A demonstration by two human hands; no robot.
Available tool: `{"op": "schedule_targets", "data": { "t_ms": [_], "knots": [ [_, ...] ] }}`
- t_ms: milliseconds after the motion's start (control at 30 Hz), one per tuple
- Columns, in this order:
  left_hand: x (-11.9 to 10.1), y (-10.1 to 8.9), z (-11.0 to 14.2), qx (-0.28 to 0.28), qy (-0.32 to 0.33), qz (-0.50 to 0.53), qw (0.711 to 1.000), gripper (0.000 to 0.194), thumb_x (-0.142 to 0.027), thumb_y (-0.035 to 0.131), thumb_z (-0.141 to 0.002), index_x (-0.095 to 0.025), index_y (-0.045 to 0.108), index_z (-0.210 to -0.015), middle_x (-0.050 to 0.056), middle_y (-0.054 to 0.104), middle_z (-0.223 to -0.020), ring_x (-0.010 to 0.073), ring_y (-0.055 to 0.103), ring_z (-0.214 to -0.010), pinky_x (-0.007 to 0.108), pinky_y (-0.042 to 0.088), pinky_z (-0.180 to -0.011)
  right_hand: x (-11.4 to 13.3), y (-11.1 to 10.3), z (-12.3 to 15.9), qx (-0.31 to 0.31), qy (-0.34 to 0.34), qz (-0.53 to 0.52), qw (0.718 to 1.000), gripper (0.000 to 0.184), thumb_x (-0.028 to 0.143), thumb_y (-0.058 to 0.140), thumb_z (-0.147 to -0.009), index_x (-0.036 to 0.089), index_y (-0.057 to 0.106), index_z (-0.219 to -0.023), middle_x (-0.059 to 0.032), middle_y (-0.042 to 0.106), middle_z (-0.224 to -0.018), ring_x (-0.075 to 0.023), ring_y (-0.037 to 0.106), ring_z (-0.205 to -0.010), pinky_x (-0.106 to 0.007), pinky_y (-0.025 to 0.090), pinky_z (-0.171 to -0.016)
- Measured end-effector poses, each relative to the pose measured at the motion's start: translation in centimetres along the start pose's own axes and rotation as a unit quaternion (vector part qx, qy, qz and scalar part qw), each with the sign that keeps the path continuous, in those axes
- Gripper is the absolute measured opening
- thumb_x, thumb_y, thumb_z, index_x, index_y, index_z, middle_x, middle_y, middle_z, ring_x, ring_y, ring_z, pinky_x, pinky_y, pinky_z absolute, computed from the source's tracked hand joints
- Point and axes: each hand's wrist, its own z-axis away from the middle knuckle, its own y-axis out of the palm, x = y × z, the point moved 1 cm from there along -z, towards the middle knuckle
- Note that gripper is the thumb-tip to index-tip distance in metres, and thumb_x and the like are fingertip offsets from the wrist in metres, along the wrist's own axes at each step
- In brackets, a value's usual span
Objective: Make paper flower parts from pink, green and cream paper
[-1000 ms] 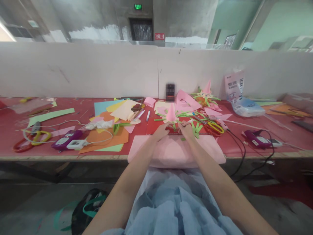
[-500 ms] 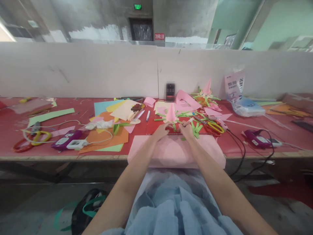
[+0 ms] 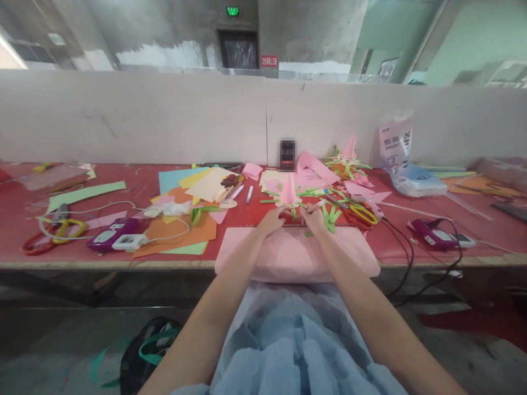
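A paper craft figure (image 3: 289, 192) with a pink cone top, a pale base and green paper strips is in front of me, over a red board (image 3: 257, 215). My left hand (image 3: 272, 220) has its fingers bent at the figure's left lower edge, seemingly pinching it. My right hand (image 3: 313, 217) is closed around a slim white marker pen (image 3: 319, 204), with its fingertips close to the figure's green strip. Cut green paper (image 3: 330, 217) lies just right of that hand. Both wrists are over a pink padded cloth (image 3: 294, 252) at the table edge.
Scissors with yellow and red handles (image 3: 364, 215) lie on the right, near a second paper figure (image 3: 348, 156). Coloured paper sheets (image 3: 181, 233), a capped pen (image 3: 249, 195), corded purple devices (image 3: 113, 235) and more scissors (image 3: 68, 230) are on the left. A white partition (image 3: 164, 118) stands behind.
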Motion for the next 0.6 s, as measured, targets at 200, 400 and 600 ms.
{"op": "schedule_targets", "data": {
  "t_ms": [200,400,600],
  "knots": [
    [-0.21,0.04,0.04,0.002,-0.01,-0.003,1.0,0.062,0.0,0.042,-0.064,-0.021,0.053,-0.122,0.0,0.068,-0.108,0.0146,0.057,-0.108,0.028,0.04,-0.099,-0.15,0.09,-0.17,0.009,-0.009,0.007,1.0,0.028,0.041,0.052,-0.075,0.023,0.041,-0.056,0.0038,0.052,-0.041,-0.0133,0.047,-0.041,-0.027,0.037,-0.049],
    [-0.47,-0.05,0.14,-0.001,-0.013,-0.004,1.0,0.062,0.0,0.042,-0.065,-0.021,0.053,-0.122,-0.001,0.068,-0.108,0.0148,0.057,-0.108,0.028,0.04,-0.098,-0.24,0.04,-0.25,0.002,-0.007,0.008,1.0,0.025,0.035,0.051,-0.074,0.022,0.04,-0.055,0.0039,0.051,-0.04,-0.0127,0.046,-0.041,-0.027,0.036,-0.049],
    [-0.18,-0.01,-0.03,-0.002,-0.004,-0.008,1.0,0.06,0.0,0.044,-0.065,-0.02,0.053,-0.121,0.0,0.068,-0.109,0.0158,0.057,-0.109,0.028,0.04,-0.099,-0.11,-0.11,-0.24,-0.023,0.002,-0.008,1.0,0.024,0.029,0.05,-0.073,0.023,0.037,-0.054,0.0047,0.048,-0.038,-0.0127,0.045,-0.041,-0.028,0.038,-0.051]
  ]
}}
